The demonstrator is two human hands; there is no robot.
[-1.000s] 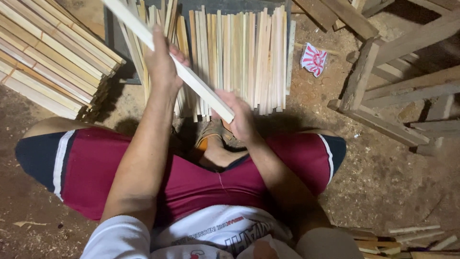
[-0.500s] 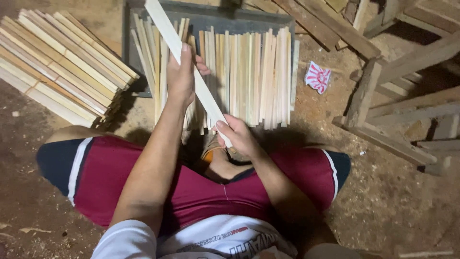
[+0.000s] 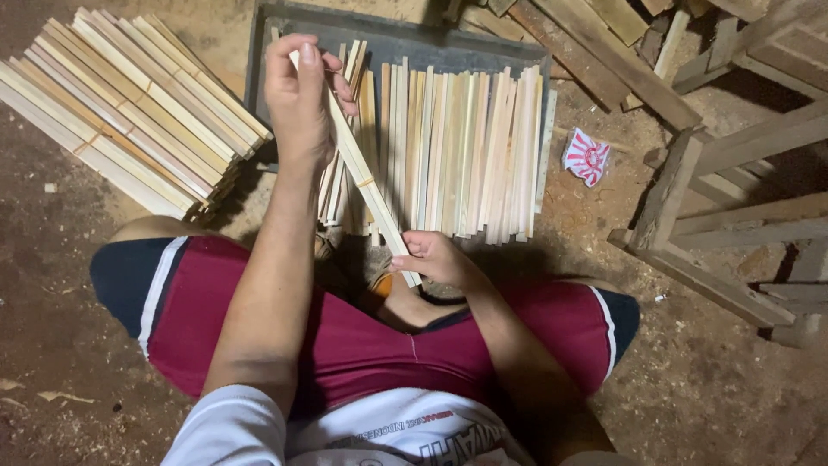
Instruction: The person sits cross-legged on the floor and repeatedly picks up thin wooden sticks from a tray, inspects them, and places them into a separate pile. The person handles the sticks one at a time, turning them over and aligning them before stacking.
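Your left hand [image 3: 297, 99] and right hand [image 3: 435, 259] each keep a closed grip on one wooden slat [image 3: 362, 173], held above the tray [image 3: 397, 39] of slats.

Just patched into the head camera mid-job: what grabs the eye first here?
A pale wooden slat runs diagonally across the middle, gripped at its far end by the left hand and at its near end by the right hand. Behind it, a row of similar slats lies in a dark tray. At upper left a stacked bundle of slats sits on the dirt floor, and a small red-and-white wrapper lies at right.
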